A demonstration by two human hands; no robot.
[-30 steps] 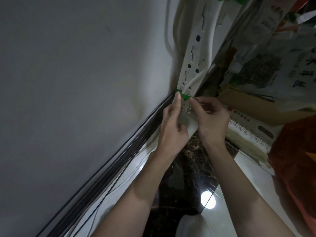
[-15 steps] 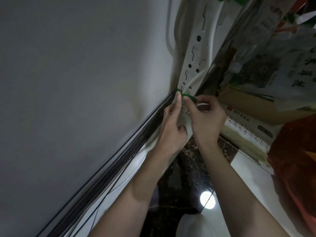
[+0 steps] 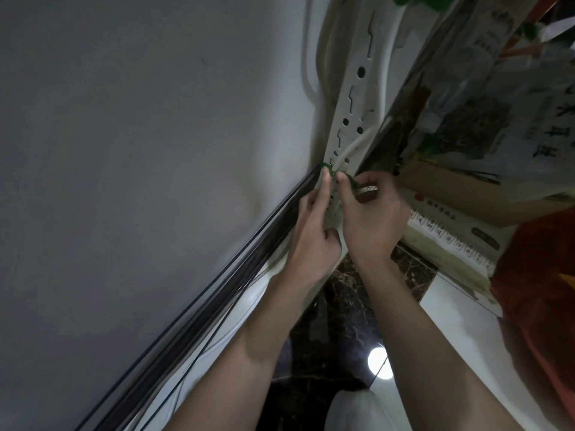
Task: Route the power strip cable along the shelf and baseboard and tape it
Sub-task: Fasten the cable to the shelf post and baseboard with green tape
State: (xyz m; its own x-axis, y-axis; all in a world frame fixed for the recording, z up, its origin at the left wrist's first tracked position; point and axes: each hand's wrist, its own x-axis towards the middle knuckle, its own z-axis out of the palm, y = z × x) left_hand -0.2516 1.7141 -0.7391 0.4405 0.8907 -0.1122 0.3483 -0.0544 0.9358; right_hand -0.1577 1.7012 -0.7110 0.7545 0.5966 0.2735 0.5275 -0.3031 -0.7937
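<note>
**What the hands and the frame's edge conceal**

The thin green tape strip (image 3: 330,171) runs into the pinching fingers of the right hand (image 3: 370,219), so its far end is hidden. That hand and the left hand (image 3: 314,234) cover the foot of the white perforated metal shelf upright (image 3: 357,98), and the white power cable (image 3: 353,146) disappears behind them. Print on the pale food packets (image 3: 497,119) is too blurred to read. The right edge cuts off the orange-red plastic bag (image 3: 541,293).
</note>
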